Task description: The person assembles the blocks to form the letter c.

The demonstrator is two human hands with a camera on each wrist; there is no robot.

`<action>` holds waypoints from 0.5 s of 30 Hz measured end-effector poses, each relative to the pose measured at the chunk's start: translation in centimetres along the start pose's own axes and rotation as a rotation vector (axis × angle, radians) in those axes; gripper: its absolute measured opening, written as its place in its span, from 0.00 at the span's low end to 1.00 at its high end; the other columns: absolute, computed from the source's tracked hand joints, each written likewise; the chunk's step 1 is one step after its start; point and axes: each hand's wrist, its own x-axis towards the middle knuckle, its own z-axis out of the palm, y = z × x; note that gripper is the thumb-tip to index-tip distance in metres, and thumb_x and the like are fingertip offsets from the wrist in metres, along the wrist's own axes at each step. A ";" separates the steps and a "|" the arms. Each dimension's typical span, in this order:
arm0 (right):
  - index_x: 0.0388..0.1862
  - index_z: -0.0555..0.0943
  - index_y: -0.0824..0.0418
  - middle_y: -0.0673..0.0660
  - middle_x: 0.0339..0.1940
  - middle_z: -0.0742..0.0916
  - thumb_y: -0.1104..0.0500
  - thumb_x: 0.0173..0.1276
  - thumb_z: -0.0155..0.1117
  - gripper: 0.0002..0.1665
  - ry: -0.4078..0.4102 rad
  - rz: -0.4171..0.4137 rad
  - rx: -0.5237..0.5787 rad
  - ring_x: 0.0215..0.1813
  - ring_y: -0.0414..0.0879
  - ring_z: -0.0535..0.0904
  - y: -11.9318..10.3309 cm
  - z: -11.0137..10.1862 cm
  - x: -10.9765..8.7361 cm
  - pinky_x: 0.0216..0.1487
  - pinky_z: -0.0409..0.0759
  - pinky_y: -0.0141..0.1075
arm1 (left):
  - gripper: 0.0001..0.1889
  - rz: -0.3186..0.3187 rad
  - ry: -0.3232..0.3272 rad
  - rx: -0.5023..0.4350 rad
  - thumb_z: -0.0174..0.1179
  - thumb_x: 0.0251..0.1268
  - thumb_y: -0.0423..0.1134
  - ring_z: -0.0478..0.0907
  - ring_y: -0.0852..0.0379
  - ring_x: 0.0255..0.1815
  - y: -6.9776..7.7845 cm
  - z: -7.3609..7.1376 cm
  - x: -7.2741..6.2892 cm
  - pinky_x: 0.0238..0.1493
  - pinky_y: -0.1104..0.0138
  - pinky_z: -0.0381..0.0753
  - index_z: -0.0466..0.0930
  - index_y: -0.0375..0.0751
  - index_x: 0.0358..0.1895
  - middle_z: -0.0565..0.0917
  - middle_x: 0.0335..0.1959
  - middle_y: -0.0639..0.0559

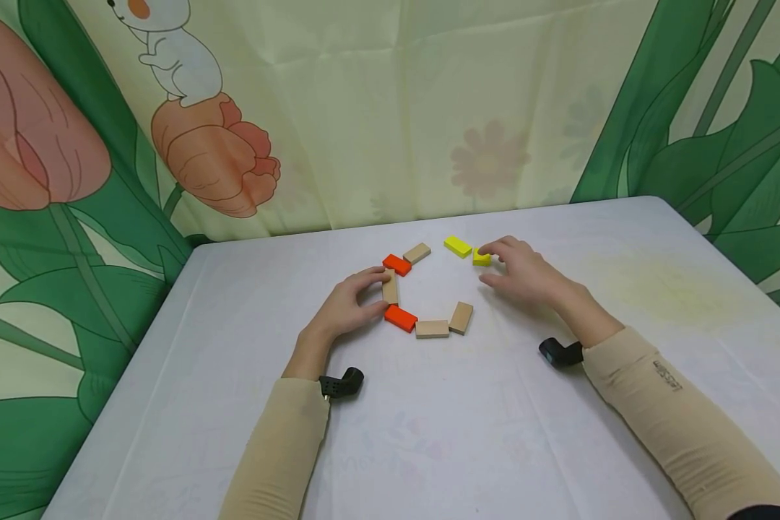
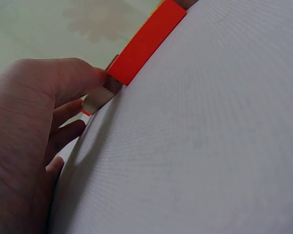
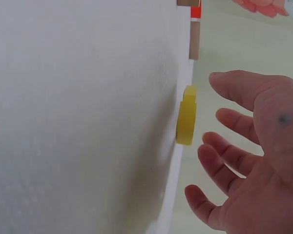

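Observation:
Several small blocks lie flat on the white tablecloth in an unclosed ring. My left hand (image 1: 346, 306) is at the ring's left side, its thumb and fingertips pinching a plain wooden block (image 1: 391, 289) near its ends. Red blocks (image 1: 400, 318) lie at both ends of that block; the near one is close to my thumb in the left wrist view. My right hand (image 1: 525, 273) hovers with spread fingers around a yellow block (image 1: 482, 258), holding nothing. In the right wrist view, a gap separates the fingers from the yellow block (image 3: 187, 122).
Another yellow block (image 1: 458, 246) and a wooden block (image 1: 417, 253) lie at the far side. Two more wooden blocks, one flat (image 1: 432, 329) and one slanted (image 1: 461, 318), form the near side. A printed curtain (image 1: 377, 115) hangs behind the table's far edge.

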 end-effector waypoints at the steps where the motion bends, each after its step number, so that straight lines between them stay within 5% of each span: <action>1: 0.70 0.72 0.64 0.67 0.68 0.71 0.55 0.72 0.64 0.30 -0.004 0.009 0.002 0.64 0.63 0.69 0.1 0.0 0.1 0.65 0.65 0.63 | 0.28 -0.002 -0.001 0.000 0.64 0.65 0.42 0.60 0.53 0.77 0.0 0.0 0.0 0.75 0.53 0.58 0.76 0.48 0.69 0.69 0.74 0.55; 15: 0.69 0.70 0.67 0.70 0.68 0.70 0.57 0.71 0.65 0.31 0.005 0.040 0.005 0.65 0.65 0.68 1.1 0.0 1.4 0.65 0.69 0.62 | 0.27 -0.011 -0.001 -0.007 0.64 0.66 0.42 0.60 0.54 0.77 0.0 0.0 -0.1 0.75 0.54 0.58 0.77 0.48 0.69 0.69 0.74 0.55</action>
